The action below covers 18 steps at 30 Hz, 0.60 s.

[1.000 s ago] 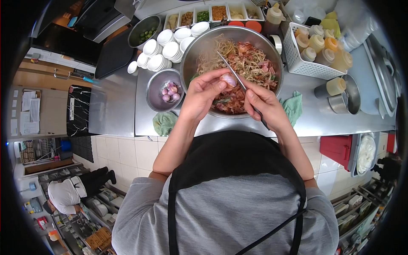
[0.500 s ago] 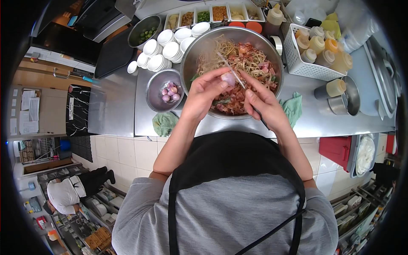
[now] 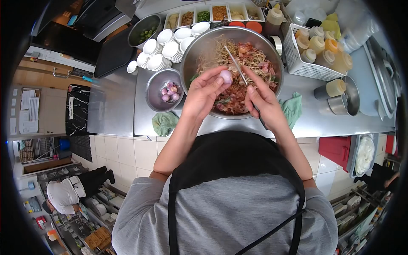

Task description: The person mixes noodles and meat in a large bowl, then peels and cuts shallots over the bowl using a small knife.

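Note:
My left hand (image 3: 205, 90) pinches a peeled purple shallot (image 3: 226, 77) between thumb and fingers. In my right hand (image 3: 264, 101) is a small knife (image 3: 235, 63), its blade pointing up and to the left, a little apart from the shallot. Both hands are over the near part of a large steel bowl (image 3: 187, 55). Inside it lie brownish strands and reddish, onion-like peelings (image 3: 236, 103). Left of my left hand, a smaller steel bowl (image 3: 151, 94) holds several more shallots (image 3: 171, 90).
Stacked white cups (image 3: 171, 50) and a pot of green limes (image 3: 135, 36) stand behind the small bowl. Green cloths (image 3: 165, 123) flank the large bowl. A white basket (image 3: 293, 59) of sauce bottles is at the right. One person (image 3: 63, 196) works behind at the left, another (image 3: 379, 178) at the right.
The knife blade has moved away from the shallot and now points more steeply upward. The shallot has shifted slightly left and up. The person at the far right shows more in view.

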Motion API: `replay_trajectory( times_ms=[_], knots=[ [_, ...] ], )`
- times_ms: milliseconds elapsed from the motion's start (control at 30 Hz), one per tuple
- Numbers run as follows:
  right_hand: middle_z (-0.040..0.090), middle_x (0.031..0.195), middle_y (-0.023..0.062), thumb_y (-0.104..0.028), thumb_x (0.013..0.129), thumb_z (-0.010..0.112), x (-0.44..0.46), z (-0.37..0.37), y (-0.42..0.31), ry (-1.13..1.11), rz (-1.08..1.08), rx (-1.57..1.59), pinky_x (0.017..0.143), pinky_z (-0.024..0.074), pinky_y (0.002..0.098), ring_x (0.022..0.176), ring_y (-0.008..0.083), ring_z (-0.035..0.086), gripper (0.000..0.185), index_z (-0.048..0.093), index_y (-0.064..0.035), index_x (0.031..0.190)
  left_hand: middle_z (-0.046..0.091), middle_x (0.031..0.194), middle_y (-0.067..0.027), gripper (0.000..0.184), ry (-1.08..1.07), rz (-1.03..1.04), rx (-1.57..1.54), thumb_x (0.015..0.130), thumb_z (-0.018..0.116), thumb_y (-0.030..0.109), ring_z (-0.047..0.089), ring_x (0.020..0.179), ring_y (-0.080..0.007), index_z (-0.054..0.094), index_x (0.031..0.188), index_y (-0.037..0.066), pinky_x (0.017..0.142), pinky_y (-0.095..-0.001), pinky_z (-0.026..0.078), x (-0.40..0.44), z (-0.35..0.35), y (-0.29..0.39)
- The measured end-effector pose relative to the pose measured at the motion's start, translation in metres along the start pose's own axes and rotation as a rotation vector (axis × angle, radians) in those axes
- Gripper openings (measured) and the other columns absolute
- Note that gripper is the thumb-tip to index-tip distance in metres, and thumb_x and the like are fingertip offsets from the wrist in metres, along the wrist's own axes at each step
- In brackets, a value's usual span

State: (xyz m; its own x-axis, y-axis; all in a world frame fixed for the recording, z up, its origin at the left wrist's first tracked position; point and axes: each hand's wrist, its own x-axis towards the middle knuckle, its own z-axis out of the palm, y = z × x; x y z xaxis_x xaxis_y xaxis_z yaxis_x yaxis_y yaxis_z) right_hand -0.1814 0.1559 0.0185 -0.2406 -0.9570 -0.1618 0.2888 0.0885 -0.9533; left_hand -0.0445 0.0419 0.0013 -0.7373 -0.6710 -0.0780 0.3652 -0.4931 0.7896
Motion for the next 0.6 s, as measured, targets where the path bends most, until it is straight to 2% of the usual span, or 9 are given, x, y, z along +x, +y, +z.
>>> replay_trajectory(
  times_ms=[67,200,267,600],
  knots=[
    [0.038,0.055,-0.002,-0.02,0.091,0.037,-0.0007,-0.0005,0.0052,-0.115,-0.001,-0.049,0.04,0.0266,0.0159,0.045,0.0037,0.033,0.04,0.032,-0.0114,0.13,0.053,0.106,-0.01,0.032,0.011,0.016,-0.038,0.08,0.054,0.005,0.052,0.098,-0.0172,0.047,0.111,-0.002,0.09,-0.0314,0.04,-0.0002,-0.0014,-0.0022],
    [0.039,0.055,-0.0026,-0.019,0.09,0.04,-0.0009,-0.0001,0.0059,-0.139,0.017,-0.034,0.041,0.0272,0.0161,0.045,0.0035,0.033,0.04,0.034,-0.0096,0.128,0.053,0.106,-0.0096,0.031,0.01,0.021,-0.033,0.081,0.053,0.004,0.051,0.098,-0.0169,0.048,0.11,-0.002,0.09,-0.0317,0.04,-0.0002,0.0021,-0.0016],
    [0.039,0.055,-0.002,-0.019,0.09,0.039,-0.0005,-0.0044,0.0043,-0.172,0.088,0.141,0.04,0.0259,0.016,0.044,0.0034,0.032,0.038,0.036,-0.0094,0.127,0.053,0.105,-0.0095,0.031,-0.03,0.026,-0.033,0.081,0.053,0.004,0.051,0.098,-0.0166,0.048,0.111,-0.002,0.091,-0.0321,0.039,-0.0022,0.0027,0.0014],
    [0.039,0.055,-0.0019,-0.019,0.091,0.038,-0.0012,-0.0022,0.006,-0.15,0.047,0.018,0.04,0.0253,0.0164,0.044,0.0036,0.031,0.036,0.039,-0.0093,0.125,0.052,0.108,-0.0092,0.033,-0.029,0.044,-0.093,0.081,0.052,0.002,0.051,0.099,-0.0169,0.045,0.113,-0.002,0.092,-0.0318,0.039,-0.0009,0.0046,-0.0016]
  ],
)
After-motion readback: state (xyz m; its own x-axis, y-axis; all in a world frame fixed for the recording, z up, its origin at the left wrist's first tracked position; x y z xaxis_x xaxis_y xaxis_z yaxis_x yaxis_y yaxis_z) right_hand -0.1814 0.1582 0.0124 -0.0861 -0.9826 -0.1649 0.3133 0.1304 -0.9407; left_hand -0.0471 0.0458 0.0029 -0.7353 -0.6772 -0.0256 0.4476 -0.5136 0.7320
